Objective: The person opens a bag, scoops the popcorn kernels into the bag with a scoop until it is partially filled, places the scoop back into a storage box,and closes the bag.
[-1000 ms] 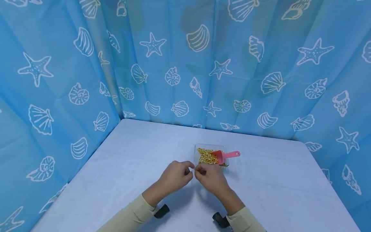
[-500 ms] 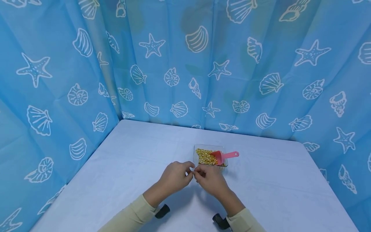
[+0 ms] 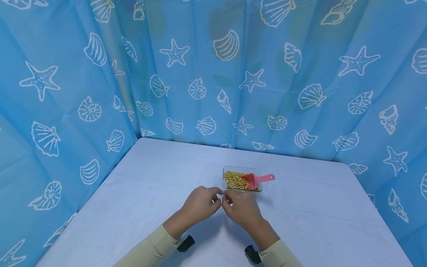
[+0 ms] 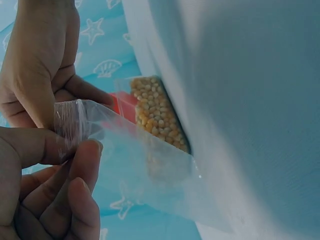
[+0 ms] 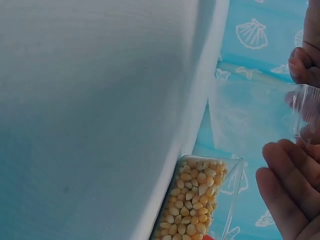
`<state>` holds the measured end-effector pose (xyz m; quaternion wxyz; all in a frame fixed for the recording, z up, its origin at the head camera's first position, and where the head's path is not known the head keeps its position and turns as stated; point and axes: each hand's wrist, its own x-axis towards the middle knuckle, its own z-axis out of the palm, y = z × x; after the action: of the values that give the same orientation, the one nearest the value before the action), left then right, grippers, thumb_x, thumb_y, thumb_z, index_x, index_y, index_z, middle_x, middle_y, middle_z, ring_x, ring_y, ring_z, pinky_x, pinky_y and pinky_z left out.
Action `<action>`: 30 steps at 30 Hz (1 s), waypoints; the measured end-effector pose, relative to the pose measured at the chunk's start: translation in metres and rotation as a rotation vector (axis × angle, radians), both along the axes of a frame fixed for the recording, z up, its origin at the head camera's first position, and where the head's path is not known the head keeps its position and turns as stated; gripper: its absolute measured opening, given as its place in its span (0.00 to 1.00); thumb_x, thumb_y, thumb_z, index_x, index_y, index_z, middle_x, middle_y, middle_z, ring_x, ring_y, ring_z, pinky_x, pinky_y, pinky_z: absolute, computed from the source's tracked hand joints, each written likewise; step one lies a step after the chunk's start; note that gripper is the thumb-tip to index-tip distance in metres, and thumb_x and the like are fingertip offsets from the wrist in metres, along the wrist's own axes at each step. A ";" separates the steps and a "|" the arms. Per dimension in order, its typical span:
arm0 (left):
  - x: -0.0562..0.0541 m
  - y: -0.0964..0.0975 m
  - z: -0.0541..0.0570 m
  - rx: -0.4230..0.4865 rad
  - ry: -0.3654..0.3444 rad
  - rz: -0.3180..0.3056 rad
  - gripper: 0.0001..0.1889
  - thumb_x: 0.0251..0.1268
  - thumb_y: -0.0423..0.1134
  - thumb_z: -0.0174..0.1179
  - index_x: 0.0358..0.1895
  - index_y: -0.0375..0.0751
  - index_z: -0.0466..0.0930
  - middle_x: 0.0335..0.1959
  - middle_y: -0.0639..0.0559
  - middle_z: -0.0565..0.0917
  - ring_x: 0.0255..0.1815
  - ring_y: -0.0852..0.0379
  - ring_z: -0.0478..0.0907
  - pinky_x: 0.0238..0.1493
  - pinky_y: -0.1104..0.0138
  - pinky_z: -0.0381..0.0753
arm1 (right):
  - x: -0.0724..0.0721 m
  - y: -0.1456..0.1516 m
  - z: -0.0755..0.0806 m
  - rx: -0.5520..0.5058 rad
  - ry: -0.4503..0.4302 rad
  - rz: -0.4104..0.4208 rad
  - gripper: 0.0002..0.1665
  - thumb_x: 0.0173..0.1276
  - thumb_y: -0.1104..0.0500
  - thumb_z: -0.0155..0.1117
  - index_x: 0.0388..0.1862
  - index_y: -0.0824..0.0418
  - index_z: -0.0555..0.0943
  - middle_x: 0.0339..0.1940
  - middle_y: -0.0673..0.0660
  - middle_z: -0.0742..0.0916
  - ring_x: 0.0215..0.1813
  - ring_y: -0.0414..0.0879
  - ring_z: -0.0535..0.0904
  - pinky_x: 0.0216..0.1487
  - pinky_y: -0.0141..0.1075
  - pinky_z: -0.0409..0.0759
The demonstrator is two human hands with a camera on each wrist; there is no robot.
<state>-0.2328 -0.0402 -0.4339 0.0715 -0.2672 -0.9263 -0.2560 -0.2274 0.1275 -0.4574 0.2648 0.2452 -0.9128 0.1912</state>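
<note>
Both hands hold a clear zip-lock bag (image 4: 135,155) by its top edge, just in front of a glass container. My left hand (image 3: 201,203) pinches one side of the bag's top between thumb and forefinger. On the opposite side, my right hand (image 3: 245,207) pinches that top edge, its fingertips close to the left ones. The bag hangs down, flat and see-through, and no contents show in it. Yellow corn kernels (image 5: 192,200) fill the glass container (image 3: 241,169). A red scoop (image 3: 258,179) rests in the kernels, its pink handle sticking out over the right rim.
A white cloth covers the table (image 3: 160,170). Blue curtains (image 3: 200,52) with white shell and starfish prints stand along the back and sides. Dark wrist-camera mounts (image 3: 186,243) jut from beneath both sleeves.
The right fingers have shifted slightly at the bag's top edge, and the hands stay close together. The container and scoop look unmoved.
</note>
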 end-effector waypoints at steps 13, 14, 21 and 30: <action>-0.002 -0.002 0.002 -0.004 0.071 -0.005 0.10 0.64 0.37 0.62 0.46 0.41 0.84 0.22 0.60 0.83 0.14 0.74 0.68 0.17 0.77 0.69 | 0.002 0.000 0.006 -0.096 -0.199 0.023 0.02 0.60 0.59 0.71 0.31 0.53 0.84 0.23 0.43 0.84 0.25 0.32 0.73 0.30 0.25 0.76; -0.002 -0.001 0.002 -0.002 0.069 -0.009 0.10 0.64 0.37 0.62 0.47 0.41 0.84 0.22 0.59 0.83 0.14 0.74 0.68 0.18 0.77 0.69 | 0.003 0.000 0.006 -0.101 -0.211 0.017 0.03 0.61 0.59 0.71 0.30 0.53 0.84 0.23 0.42 0.83 0.25 0.33 0.72 0.29 0.25 0.76; -0.001 -0.001 0.004 0.006 0.025 -0.024 0.11 0.64 0.36 0.63 0.47 0.40 0.84 0.21 0.60 0.83 0.14 0.73 0.69 0.18 0.77 0.70 | 0.004 -0.001 0.005 -0.112 -0.171 -0.029 0.04 0.61 0.57 0.71 0.29 0.53 0.83 0.22 0.44 0.83 0.23 0.34 0.72 0.28 0.25 0.75; 0.000 -0.003 0.003 -0.017 0.082 -0.008 0.10 0.63 0.36 0.63 0.45 0.41 0.85 0.18 0.61 0.81 0.13 0.73 0.66 0.16 0.76 0.68 | 0.004 -0.003 0.004 -0.119 -0.090 -0.045 0.06 0.57 0.60 0.73 0.32 0.56 0.83 0.24 0.47 0.85 0.25 0.36 0.76 0.30 0.26 0.77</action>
<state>-0.2331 -0.0431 -0.4305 0.1062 -0.2816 -0.9237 -0.2373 -0.2233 0.1245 -0.4530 0.2418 0.1998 -0.9160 0.2501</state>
